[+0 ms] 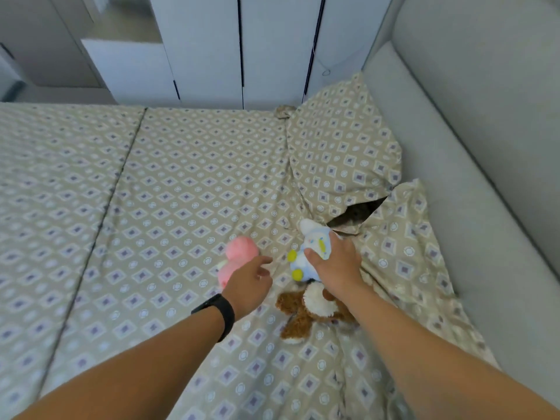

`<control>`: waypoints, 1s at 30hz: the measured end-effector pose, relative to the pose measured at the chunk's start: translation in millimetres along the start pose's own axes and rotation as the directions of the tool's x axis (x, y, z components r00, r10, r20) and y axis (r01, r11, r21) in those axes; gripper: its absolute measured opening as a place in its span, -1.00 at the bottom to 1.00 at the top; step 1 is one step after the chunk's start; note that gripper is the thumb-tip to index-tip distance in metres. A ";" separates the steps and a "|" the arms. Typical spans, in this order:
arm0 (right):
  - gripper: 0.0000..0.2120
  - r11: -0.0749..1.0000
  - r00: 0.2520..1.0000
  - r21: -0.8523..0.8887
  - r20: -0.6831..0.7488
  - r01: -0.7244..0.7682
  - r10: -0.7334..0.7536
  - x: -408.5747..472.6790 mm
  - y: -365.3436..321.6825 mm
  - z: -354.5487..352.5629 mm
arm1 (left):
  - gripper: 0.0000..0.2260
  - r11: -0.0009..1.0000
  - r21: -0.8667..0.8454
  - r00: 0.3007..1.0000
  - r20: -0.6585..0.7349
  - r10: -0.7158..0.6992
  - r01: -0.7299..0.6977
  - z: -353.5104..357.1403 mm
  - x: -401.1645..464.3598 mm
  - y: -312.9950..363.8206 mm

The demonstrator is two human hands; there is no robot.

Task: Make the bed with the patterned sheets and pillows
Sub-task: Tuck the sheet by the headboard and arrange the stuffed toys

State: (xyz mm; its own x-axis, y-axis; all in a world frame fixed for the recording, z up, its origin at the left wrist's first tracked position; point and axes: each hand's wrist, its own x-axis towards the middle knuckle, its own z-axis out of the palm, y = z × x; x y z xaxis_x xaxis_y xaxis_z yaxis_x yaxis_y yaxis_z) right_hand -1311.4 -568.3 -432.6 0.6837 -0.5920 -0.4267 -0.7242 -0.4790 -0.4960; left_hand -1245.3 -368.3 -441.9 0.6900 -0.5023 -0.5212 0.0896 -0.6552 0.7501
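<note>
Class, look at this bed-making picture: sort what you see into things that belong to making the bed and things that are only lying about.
Belongs to the job:
patterned sheet
far pillow
near pillow

Only lying about:
pink plush toy, beside the left hand
blue-and-white plush toy, gripped by the right hand
brown plush toy
grey wardrobe

sheet [188, 183]: matt woven cloth, printed, creased near the pillows
pillows [342, 153]: same printed cloth, soft
pink toy [239, 253]: fuzzy plush
brown toy [303, 316]: curly, shaggy plush
headboard [454, 131]: smooth matt upholstery
wardrobe doors [272, 50]: smooth, faintly glossy panels
wristband [222, 310]: matt black
</note>
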 end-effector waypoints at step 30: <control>-0.81 0.570 0.575 0.145 0.008 0.809 -0.818 -514.9 -223.0 -82.2 | -0.79 0.982 0.029 0.858 -0.481 0.179 -0.188 -179.5 -575.3 48.7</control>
State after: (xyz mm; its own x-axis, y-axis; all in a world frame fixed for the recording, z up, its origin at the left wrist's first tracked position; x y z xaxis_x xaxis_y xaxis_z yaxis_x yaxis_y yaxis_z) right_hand -1509.3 -209.9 -40.0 0.9865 0.0562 0.1541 0.1526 -0.6581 -0.7373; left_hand -1509.0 -9.9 -32.5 0.9538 -0.2767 -0.1172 -0.0630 -0.5653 0.8224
